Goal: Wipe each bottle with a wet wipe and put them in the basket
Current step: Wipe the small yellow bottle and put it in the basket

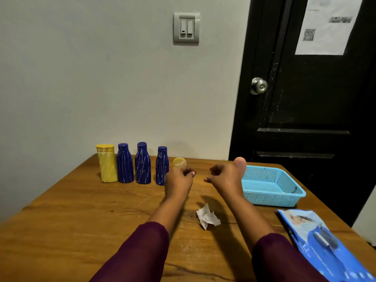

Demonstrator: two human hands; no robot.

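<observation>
Four bottles (143,165) are set upright in a row along the far edge of the tabletop (71,210): one yellow bottle (107,165) at the left end and three blue bottles (124,165) beside it. Just right of the row, a small yellowish bottle (179,162) is gripped by the curled fingers of the left hand (179,181); only its round top is seen. The right hand (225,176) is held near it, fingers curled on nothing visible, thumb raised. A crumpled wet wipe (207,217) is laid between the forearms. The blue basket (272,198) is placed by the right edge, and a pack of wipes (325,245) at the near right corner.

bottle row (132,165) blocks far left, basket (270,186) right, crumpled wipe (207,217) centre
</observation>
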